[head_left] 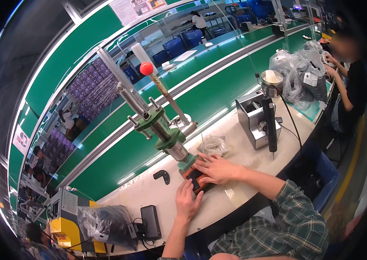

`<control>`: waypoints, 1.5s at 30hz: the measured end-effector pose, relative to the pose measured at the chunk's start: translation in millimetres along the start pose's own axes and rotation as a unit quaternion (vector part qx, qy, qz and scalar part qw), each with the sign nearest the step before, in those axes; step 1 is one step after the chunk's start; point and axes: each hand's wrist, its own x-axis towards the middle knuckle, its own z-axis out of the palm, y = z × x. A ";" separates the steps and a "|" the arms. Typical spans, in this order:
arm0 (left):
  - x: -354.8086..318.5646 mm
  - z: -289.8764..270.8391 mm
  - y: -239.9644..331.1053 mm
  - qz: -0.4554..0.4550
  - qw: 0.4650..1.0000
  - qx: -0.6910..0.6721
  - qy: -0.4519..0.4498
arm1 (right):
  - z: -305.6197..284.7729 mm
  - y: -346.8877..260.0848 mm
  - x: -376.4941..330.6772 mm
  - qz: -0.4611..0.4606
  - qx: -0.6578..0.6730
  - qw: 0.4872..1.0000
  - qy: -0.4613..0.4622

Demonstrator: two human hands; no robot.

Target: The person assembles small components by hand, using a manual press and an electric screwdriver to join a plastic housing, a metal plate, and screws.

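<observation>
A green hand lever press [166, 134] with a red ball on its lever stands on the bench in front of me. Under its head sits an orange-red block [198, 190] with a black part [195, 184] in it. My left hand [187, 200] is at the block's near left side, fingertips and thumb around the black part. From the right, my right hand [220, 169] reaches over the block with fingers stretched out and touches its top. Its palm hides some of the block. A curved black piece [161, 176] lies left of the press.
Right of the press are a crumpled clear bag [213, 145], a metal-cased device with a black tool [257, 121], a tub [272, 80] and bagged parts [298, 76]. At left stand a yellow-grey machine [68, 221], a grey bag [107, 225] and a black box [150, 222]. Another person works at far right.
</observation>
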 end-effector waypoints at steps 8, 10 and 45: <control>3.5 -0.7 0.5 0.002 0.998 0.058 -0.030 | 8.1 7.7 4.3 0.015 0.067 0.997 -0.036; -6.1 -2.4 0.7 -0.025 0.998 0.047 -0.041 | 15.9 5.2 6.6 -0.017 0.001 0.999 0.036; -79.9 -366.5 -187.0 -0.506 0.791 0.291 -0.184 | -19.9 -17.9 -23.5 -0.067 0.109 0.987 0.094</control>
